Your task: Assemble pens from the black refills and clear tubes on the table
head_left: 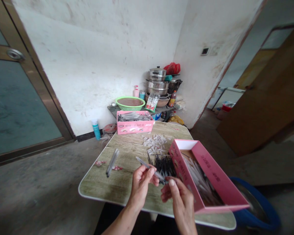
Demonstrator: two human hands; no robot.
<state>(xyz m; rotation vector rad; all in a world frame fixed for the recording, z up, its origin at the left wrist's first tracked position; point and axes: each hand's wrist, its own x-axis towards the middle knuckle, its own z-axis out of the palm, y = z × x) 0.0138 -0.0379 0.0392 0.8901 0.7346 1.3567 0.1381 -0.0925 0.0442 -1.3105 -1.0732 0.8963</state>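
Above the near part of the table, my left hand [142,181] pinches a slim, translucent pen-like tube [150,167], its pale end pointing up and left. The fingers of my right hand [177,192] are closed at the tube's dark lower end; whether they hold a separate small piece is hidden. Just beyond my hands lies a pile of thin black sticks [164,165]. Farther back, small whitish pieces [155,143] are scattered. To the left, a few similar tubes [112,162] lie side by side.
At right on the wood-patterned table [129,147] stands an open pink box [220,169] partly filled with pale tubes. Another pink box [134,128] full of tubes stands at the far edge. Behind are a green basin [129,107] and stacked steel pots [158,85].
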